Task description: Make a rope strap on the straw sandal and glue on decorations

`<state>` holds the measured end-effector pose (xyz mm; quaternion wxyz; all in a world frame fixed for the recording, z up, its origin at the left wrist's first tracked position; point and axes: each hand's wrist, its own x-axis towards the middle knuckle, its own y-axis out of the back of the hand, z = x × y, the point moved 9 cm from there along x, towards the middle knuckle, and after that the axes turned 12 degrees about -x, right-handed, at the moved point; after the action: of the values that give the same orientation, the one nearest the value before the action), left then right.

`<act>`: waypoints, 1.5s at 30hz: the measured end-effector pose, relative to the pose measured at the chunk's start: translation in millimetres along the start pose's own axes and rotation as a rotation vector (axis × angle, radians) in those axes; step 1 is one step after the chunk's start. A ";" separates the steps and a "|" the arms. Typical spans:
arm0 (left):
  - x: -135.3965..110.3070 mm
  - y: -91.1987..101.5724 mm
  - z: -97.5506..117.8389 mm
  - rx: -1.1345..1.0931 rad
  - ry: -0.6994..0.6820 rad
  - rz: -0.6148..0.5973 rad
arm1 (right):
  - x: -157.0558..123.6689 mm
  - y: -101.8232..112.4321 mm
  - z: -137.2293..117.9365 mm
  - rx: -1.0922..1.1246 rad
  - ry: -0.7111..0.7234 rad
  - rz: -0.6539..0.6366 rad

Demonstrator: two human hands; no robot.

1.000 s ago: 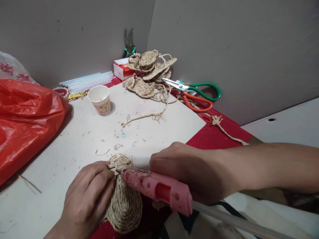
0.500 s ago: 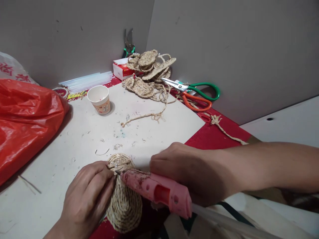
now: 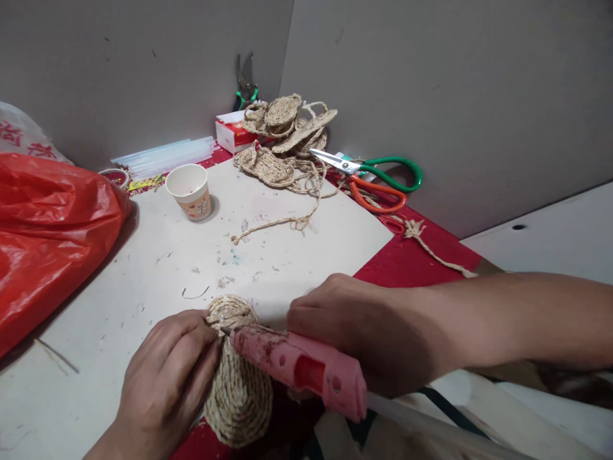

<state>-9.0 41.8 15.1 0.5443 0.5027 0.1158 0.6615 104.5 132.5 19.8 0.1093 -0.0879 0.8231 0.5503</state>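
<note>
My left hand (image 3: pixel 167 370) is closed on the left edge of a woven straw-rope sole (image 3: pixel 239 396), near its narrow waist. A pink glue gun (image 3: pixel 301 367) is gripped in my right hand (image 3: pixel 364 326), whose fingers are mostly hidden behind the gun's body. The gun's dark nozzle points left and meets the rope beside my left fingertips. Shiny clear glue shows on the upper end of the sole. From the back of the gun a long translucent glue stick (image 3: pixel 412 415) runs to the lower right.
A paper cup (image 3: pixel 189 191) stands on the white board (image 3: pixel 287 255). Behind it lie clear glue sticks (image 3: pixel 167 156), a pile of woven rope pieces (image 3: pixel 285 140) and scissors (image 3: pixel 373 176) with green and orange handles. A red plastic bag (image 3: pixel 52 236) fills the left side. Pruning shears (image 3: pixel 246 83) lean at the wall.
Almost nothing differs. The whole view has shifted very slightly, while both hands, the glue gun and the straw sole keep the same places relative to each other.
</note>
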 end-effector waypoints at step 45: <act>-0.7 -6.0 -4.2 -0.081 0.031 0.020 | 182.4 57.4 19.7 -0.355 0.178 0.253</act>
<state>-8.8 45.2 8.6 0.5556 0.4710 0.0922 0.6790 -84.2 168.0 13.0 -0.0508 -0.0503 0.7243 0.6857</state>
